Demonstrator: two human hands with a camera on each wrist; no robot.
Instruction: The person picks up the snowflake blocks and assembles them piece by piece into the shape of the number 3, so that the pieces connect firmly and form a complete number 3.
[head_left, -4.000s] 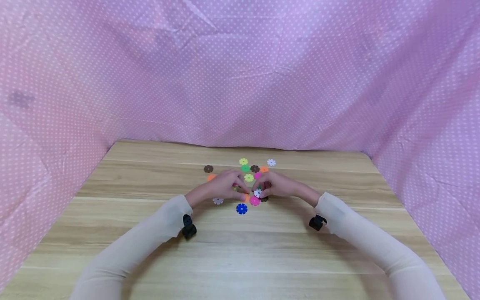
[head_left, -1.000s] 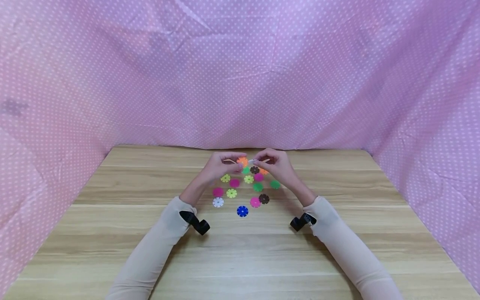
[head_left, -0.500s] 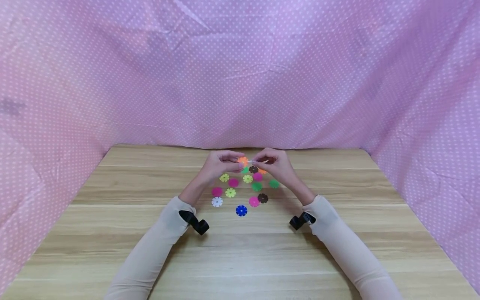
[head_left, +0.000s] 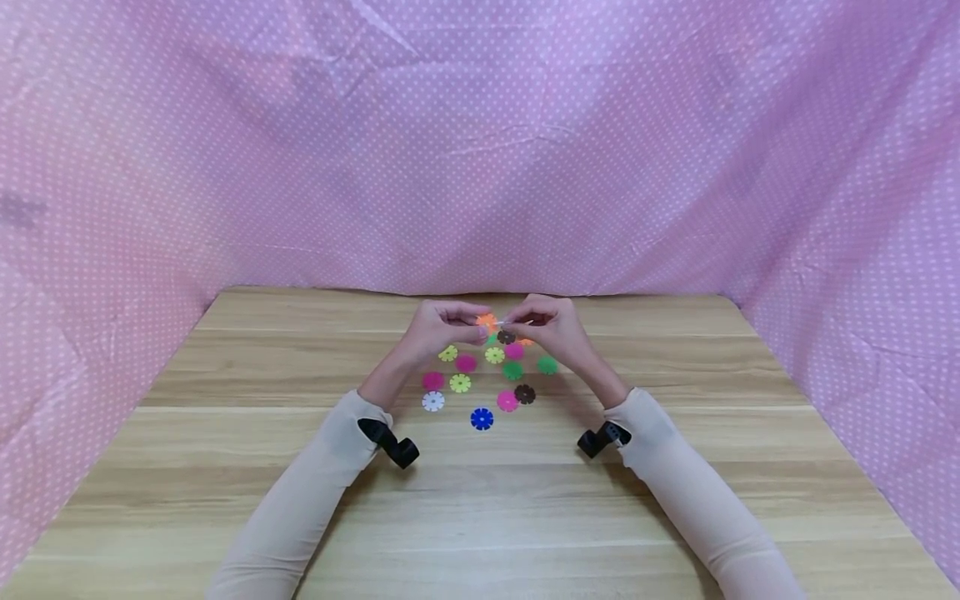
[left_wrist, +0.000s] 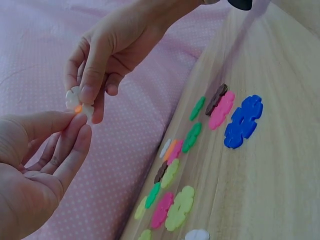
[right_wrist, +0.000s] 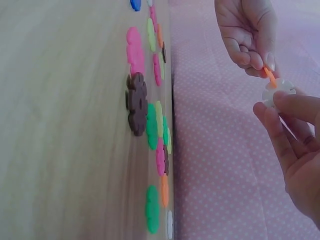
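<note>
Both hands are raised over the far part of the table, fingertips close together. My left hand (head_left: pixel 446 325) pinches an orange notched disc (head_left: pixel 486 321) between thumb and fingers. My right hand (head_left: pixel 547 323) pinches a white notched disc (right_wrist: pixel 269 96), seen edge-on in the head view. In the right wrist view the orange disc (right_wrist: pixel 269 75) stands across the white one, their edges meeting. Fingers cover part of both, so how deep the slots engage cannot be told. Below the hands lie a yellow disc (head_left: pixel 494 355) and a brown disc (head_left: pixel 507 337).
More notched discs lie flat on the wooden table (head_left: pixel 480 517): a blue disc (head_left: pixel 482 418) nearest, a white disc (head_left: pixel 432 401) at left, a green disc (head_left: pixel 547 365) at right, several others between. A pink dotted cloth (head_left: pixel 480 167) hangs behind and at the sides.
Four seconds ago both hands were low among the discs; they have since lifted and moved away with the orange and white discs. Within the last second the two discs have come together.
</note>
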